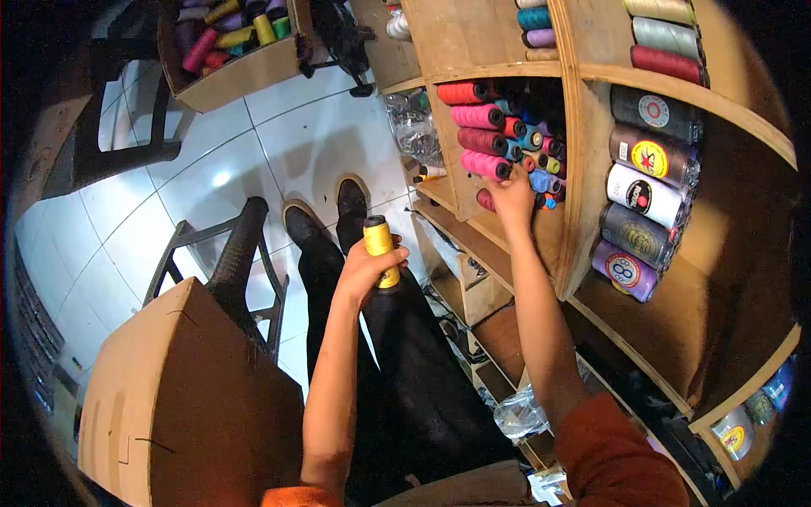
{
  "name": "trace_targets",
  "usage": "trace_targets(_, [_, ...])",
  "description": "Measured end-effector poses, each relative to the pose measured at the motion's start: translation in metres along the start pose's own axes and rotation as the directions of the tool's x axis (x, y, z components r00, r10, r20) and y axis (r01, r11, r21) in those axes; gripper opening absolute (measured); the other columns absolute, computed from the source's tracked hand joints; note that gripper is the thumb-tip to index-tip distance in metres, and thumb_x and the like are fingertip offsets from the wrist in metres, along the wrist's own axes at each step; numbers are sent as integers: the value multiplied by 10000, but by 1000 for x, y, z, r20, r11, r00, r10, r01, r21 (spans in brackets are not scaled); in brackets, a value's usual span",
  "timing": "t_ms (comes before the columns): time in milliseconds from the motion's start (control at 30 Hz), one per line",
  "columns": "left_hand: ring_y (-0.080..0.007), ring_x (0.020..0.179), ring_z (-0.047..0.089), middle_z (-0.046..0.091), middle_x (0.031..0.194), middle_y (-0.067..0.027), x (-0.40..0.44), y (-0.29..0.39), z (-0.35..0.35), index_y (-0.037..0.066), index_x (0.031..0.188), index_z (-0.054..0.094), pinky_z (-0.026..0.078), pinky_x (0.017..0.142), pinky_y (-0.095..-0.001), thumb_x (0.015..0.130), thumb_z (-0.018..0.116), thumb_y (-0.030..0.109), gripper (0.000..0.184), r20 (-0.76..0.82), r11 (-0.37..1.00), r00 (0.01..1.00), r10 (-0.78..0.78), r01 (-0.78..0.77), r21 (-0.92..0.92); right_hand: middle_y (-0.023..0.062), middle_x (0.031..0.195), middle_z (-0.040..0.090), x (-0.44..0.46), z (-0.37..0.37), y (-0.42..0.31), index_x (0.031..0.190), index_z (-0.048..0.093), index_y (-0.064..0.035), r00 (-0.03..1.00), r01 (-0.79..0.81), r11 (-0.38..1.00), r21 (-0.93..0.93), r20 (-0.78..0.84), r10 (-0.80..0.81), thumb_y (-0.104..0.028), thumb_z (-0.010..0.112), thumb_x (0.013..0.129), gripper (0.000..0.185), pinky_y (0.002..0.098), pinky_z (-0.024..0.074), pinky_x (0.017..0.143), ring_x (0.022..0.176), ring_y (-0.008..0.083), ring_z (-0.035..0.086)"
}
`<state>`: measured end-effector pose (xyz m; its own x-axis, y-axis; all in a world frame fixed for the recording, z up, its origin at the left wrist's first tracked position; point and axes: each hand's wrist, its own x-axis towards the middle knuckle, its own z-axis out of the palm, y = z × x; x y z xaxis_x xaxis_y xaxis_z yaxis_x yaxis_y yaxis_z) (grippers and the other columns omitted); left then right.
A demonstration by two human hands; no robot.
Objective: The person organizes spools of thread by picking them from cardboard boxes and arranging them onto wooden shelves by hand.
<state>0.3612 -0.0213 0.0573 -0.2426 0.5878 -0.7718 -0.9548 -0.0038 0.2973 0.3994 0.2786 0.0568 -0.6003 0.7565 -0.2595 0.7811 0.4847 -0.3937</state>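
My left hand point(369, 266) is wrapped round a yellow thread spool point(378, 241) with a dark top, held upright above my legs. My right hand point(512, 198) reaches into a wooden shelf compartment, its fingers at the lower end of a stack of spools. A bright pink spool point(485, 165) lies just above those fingertips, and a dark red spool point(486, 199) is beside them. Whether the fingers grip either one is hidden. Behind, several blue, red and green spools point(537, 160) are piled with their ends facing out.
Large labelled cones point(644, 194) stand in the compartment to the right. An open box point(245, 72) of coloured spools is at the upper left. A cardboard box point(194, 406) sits at the lower left near a black stand point(236, 253). Wooden shelf edges point(570, 127) border my right arm.
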Motion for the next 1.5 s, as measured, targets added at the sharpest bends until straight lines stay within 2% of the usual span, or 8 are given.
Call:
trace_targets(167, [-164, 738, 616, 634, 831, -58, 2, 1, 15, 2, 897, 595, 495, 703, -306, 687, 770, 162, 317, -25, 955, 1000, -4, 12, 296, 135, 1029, 653, -53, -21, -28, 1153, 547, -16, 975, 22, 989, 148, 218, -54, -249, 744, 750, 505, 336, 511, 733, 869, 207, 647])
trace_targets(300, [-336, 764, 649, 661, 814, -169, -1, 1, 42, 4, 935, 613, 511, 704, -388, 602, 776, 203, 421, 198, 513, 968, 156, -250, 821, 41, 895, 618, -107, -41, -79, 1174, 556, -22, 605, -112, 954, 278, 781, -156, -163, 719, 791, 440, 236, 475, 615, 749, 89, 587])
trace_targets(333, [-399, 861, 614, 652, 885, -198, 1, 2, 47, 23, 1010, 601, 499, 757, -418, 584, 797, 218, 508, 269, 480, 960, 75, -271, 834, 25, 865, 613, -107, -53, -106, 1136, 587, -32, 552, 69, 997, 20, 832, -54, -128, 709, 794, 376, 234, 462, 583, 705, 82, 568])
trace_targets(467, [-380, 1184, 467, 445, 1328, -216, -3, 8, 55, 54, 1386, 294, 427, 934, -414, 595, 823, 258, 974, 286, 325, 939, 191, -336, 884, 157, 870, 665, -103, -45, -52, 1011, 635, -42, 754, 60, 990, 129, 644, -130, -267, 740, 735, 371, 353, 500, 743, 810, 273, 651])
trace_targets(633, [-359, 1302, 351, 343, 1406, -237, 12, -3, 29, 22, 1426, 192, 341, 1052, -379, 618, 807, 154, 1024, 128, 476, 958, 255, -240, 846, 229, 852, 648, -56, -44, -21, 983, 619, -33, 996, 53, 964, -260, 83, -32, -287, 784, 675, 432, 425, 503, 705, 819, 388, 636])
trace_targets(767, [-348, 1298, 366, 352, 1399, -251, 11, -18, 9, -8, 1423, 179, 317, 1074, -352, 638, 784, 98, 997, 103, 518, 970, 218, -205, 831, 231, 855, 653, -28, -29, 2, 1034, 633, -52, 999, 47, 945, -324, -3, -51, -260, 758, 684, 426, 415, 497, 723, 838, 374, 640])
trace_targets(1367, [-367, 1101, 558, 585, 1169, -231, 12, 17, -25, 62, 1384, 319, 440, 945, -392, 721, 730, 158, 786, -87, 537, 963, 256, -67, 841, 199, 914, 614, -53, -37, -28, 1072, 570, -22, 971, 147, 921, -362, -126, -204, -185, 730, 732, 410, 432, 468, 773, 921, 364, 575])
trace_targets(1500, [-336, 1023, 612, 624, 1098, -216, 28, 53, -51, 13, 1277, 456, 477, 877, -390, 760, 678, 156, 580, -209, 656, 901, 381, -104, 748, 153, 816, 651, -85, -29, -82, 971, 602, -35, 941, 154, 988, -18, 307, -141, -197, 691, 782, 264, 400, 488, 675, 740, 320, 626])
